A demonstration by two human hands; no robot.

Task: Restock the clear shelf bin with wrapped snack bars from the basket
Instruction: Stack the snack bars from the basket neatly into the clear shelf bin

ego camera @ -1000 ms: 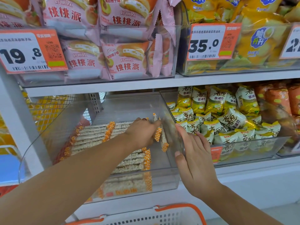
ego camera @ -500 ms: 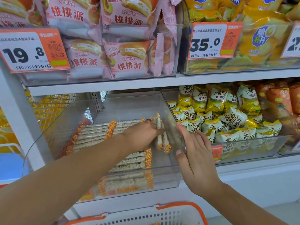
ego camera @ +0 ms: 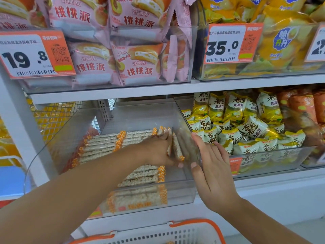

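Store shelf bay: left hand (ego camera: 158, 152) grips upright snack bars (ego camera: 176, 147) inside clear bin (ego camera: 175, 192), right hand (ego camera: 211, 166) flat-fingered steadying its wall; best pressed flush sideways.

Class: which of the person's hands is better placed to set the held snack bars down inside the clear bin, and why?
Left. The left hand is already inside the clear bin, gripping the snack bars; the right hand rests open on the bin's outer wall.

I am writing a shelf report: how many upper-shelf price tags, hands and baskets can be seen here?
Upper-shelf price tags: 3, the 19.8 tag, the 35.0 tag, the cut-off tag
Hands: 2, left hand, right hand
Basket: 1
Total: 6
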